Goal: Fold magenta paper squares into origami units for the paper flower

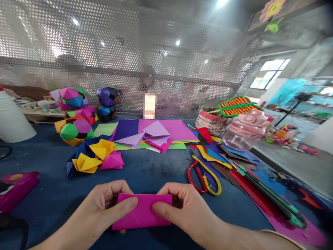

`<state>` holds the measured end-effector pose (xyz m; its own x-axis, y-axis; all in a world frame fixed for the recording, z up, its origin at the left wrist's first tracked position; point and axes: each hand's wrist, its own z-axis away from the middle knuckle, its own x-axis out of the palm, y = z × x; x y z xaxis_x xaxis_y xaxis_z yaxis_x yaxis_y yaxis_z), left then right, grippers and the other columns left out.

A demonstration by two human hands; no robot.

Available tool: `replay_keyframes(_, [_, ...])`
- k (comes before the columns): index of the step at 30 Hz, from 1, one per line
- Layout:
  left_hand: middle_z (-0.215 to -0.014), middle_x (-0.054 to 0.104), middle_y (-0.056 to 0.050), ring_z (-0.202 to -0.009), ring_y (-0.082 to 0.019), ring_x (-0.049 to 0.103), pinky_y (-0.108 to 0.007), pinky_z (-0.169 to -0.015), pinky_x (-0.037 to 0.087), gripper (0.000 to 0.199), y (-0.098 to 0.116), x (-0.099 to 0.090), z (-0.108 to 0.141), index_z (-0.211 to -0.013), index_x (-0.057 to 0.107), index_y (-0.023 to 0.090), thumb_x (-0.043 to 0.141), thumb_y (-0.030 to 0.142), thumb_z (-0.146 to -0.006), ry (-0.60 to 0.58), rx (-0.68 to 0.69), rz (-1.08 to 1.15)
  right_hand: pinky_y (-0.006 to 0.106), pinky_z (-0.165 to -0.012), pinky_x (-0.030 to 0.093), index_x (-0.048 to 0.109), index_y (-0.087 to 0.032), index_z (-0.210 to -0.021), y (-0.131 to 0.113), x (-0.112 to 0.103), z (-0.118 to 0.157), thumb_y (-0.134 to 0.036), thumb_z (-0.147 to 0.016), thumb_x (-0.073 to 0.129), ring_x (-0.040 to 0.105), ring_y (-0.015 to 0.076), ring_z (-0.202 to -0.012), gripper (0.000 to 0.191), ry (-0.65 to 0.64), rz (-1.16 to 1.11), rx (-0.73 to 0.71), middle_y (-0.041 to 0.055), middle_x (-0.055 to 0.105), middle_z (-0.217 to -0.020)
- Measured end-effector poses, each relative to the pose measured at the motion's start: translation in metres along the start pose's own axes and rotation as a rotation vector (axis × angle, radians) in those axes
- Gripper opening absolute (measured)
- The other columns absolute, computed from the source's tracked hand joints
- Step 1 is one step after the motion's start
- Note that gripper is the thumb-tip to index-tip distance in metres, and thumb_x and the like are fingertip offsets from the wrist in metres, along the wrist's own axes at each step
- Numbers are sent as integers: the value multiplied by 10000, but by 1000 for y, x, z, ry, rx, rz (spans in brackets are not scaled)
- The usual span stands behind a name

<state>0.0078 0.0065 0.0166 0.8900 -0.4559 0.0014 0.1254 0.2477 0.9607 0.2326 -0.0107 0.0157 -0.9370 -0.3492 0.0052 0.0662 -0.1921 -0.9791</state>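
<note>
— Down at the near side, see anything held?

— Yes: pinching a narrow rectangle of folded magenta paper [144, 217] toward its two ends, just above the dark-blue tabletop [156, 170]. Left hand [110, 205] and right hand [182, 208] alike, thumbs pressed on the near face, fingers curled behind. Mostly hidden back there; hard to say exactly how placed.

— How far along, by the look of it?

— Probably partway: folded down to a flat strip, not yet given any raised shape. Already shaped, just beyond the left hand: a cluster of pointed yellow, dark-blue and magenta paper pieces [87, 164]. Farther off, seemingly finished: multicoloured faceted paper balls [75, 130].

— And left over?

— Flat and apparently unused: a spread stack of coloured paper sheets [180, 131], with lilac folded papers [157, 132] on top. No way to judge how many folds remain.

— Elsewhere on the surface?

— Near the right hand, scissors with red and yellow handles [201, 177]. Farther right, a long green-and-black tool [270, 194], perhaps a cutter, over loose coloured paper. Behind that, a clear pink plastic bottle [246, 132] beside a round pink-and-white basket [211, 122].

— Beyond?

— Across the back, a silvery perforated screen [125, 41]; at right, a bright paned window [270, 73].
</note>
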Motion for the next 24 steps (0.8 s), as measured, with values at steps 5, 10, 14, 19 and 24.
replay_keyframes(5, [-563,506,54,-493,-71,397,-178,-468,312,545,2,1,0,-701,512,172,763,655,-723,12,2,-1,208,-577,353,674,-136,-825,0,-2,1,-540,-875,695,439,92,-631,407,-19,66,-90,-10,564,-695])
replay_keyframes(10, [-603,490,52,-542,-80,375,-196,-503,276,513,-1,-1,0,-719,515,171,724,636,-779,12,10,-44,217,-591,383,710,-153,-837,-1,0,1,-443,-900,681,491,109,-661,298,32,195,-135,-3,595,-724])
replay_keyframes(14, [-626,482,47,-576,-91,371,-218,-532,262,487,-6,-3,1,-703,530,168,681,616,-820,-5,49,-113,227,-620,412,709,-182,-865,-3,0,3,-347,-905,668,540,126,-704,175,72,327,-164,-5,645,-768])
replay_keyframes(19, [-670,506,27,-629,-119,454,-247,-579,308,416,-10,-4,4,-692,557,181,512,502,-952,27,199,-449,275,-681,415,698,-221,-839,-4,-3,5,-285,-895,646,576,156,-757,100,88,546,-163,-15,681,-780])
replay_keyframes(24, [-809,557,-3,-787,-158,502,-293,-707,376,332,-9,-1,8,-749,493,193,346,250,-1042,-11,512,-884,324,-738,391,691,-236,-816,-4,-4,3,-237,-884,639,565,176,-784,86,68,739,-201,-18,664,-778])
